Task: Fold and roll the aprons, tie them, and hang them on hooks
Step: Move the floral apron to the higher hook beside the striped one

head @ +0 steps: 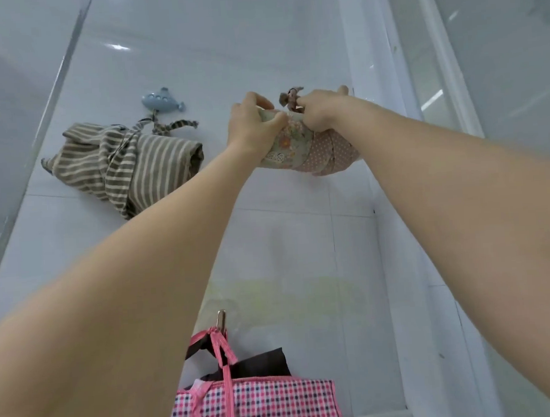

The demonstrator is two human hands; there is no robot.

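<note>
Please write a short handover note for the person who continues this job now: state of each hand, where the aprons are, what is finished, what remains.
Left hand: grips the left end of the floral apron roll, held up against the tiled wall.
Right hand: pinches the roll's tie knot at its top; the hook there is hidden.
Done: striped apron is rolled, tied and hangs from the blue plane-shaped hook.
Left: get the floral roll's tie onto its hook, then let go. I cannot tell whether it has caught yet.
Below: a pink checked bag hangs on a metal hook.
</note>
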